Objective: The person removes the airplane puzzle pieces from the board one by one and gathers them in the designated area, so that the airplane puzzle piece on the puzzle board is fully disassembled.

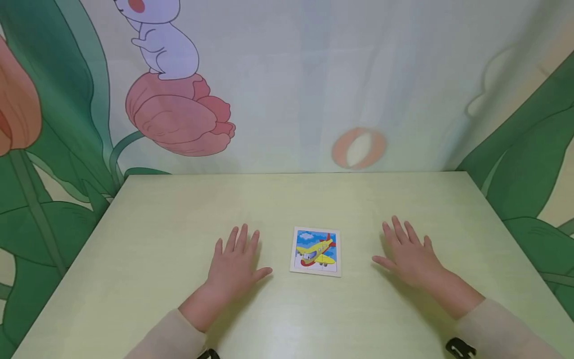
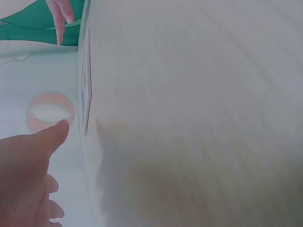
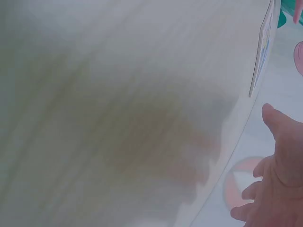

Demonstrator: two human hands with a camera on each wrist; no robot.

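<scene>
A small square picture puzzle (image 1: 316, 252) with a yellow airplane on a blue sky lies flat in its pale frame on the table, between the two hands. To its left, my left hand (image 1: 235, 269) is palm down with fingers spread, the thumb pointing toward the puzzle. On the other side my right hand (image 1: 411, 257) is spread likewise, holding nothing. Both wrist views show the puzzle edge-on, a thin board (image 2: 86, 85) beyond the left thumb and a slim strip (image 3: 261, 49) past the right thumb. Each hand casts a shadow on the tabletop.
The pale wooden table (image 1: 179, 209) ends at a straight back edge. Behind it hangs a printed curtain (image 1: 278, 89) with a white animal on a pink flower, green leaves and an orange-and-white ball (image 1: 358, 148). Dark straps (image 1: 461, 347) show at the sleeves.
</scene>
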